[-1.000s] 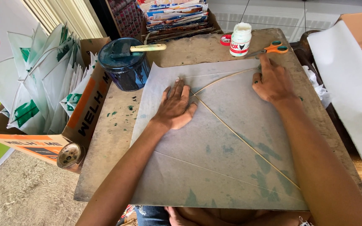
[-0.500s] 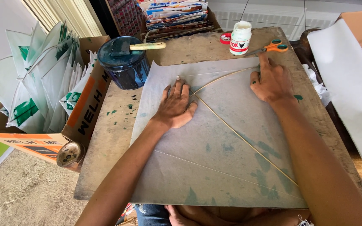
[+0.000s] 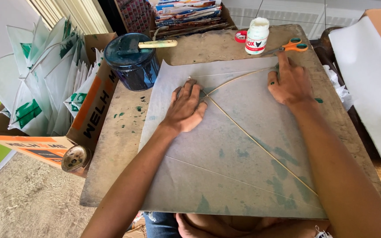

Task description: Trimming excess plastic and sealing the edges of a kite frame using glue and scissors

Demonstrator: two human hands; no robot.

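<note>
A large grey paper sheet [image 3: 225, 158] lies flat on a worn wooden board [image 3: 111, 154]. Thin bamboo sticks [image 3: 261, 143] cross it, one straight along the diagonal and one bowed near the far edge. My left hand [image 3: 186, 108] presses flat on the paper beside the point where the sticks meet. My right hand [image 3: 289, 81] rests flat on the far right part of the sheet, fingers over the curved stick. Neither hand holds anything.
A dark blue pot [image 3: 133, 64] with a brush across it stands at the far left. A white glue bottle [image 3: 257, 35], a red lid [image 3: 241, 36] and orange scissors [image 3: 294, 45] lie at the back. A cardboard box [image 3: 84, 119] of finished kites stands left; white paper [image 3: 371, 88] hangs right.
My left hand has slid a little toward the far edge of the sheet, closer to the stick junction. My right hand has hardly moved.
</note>
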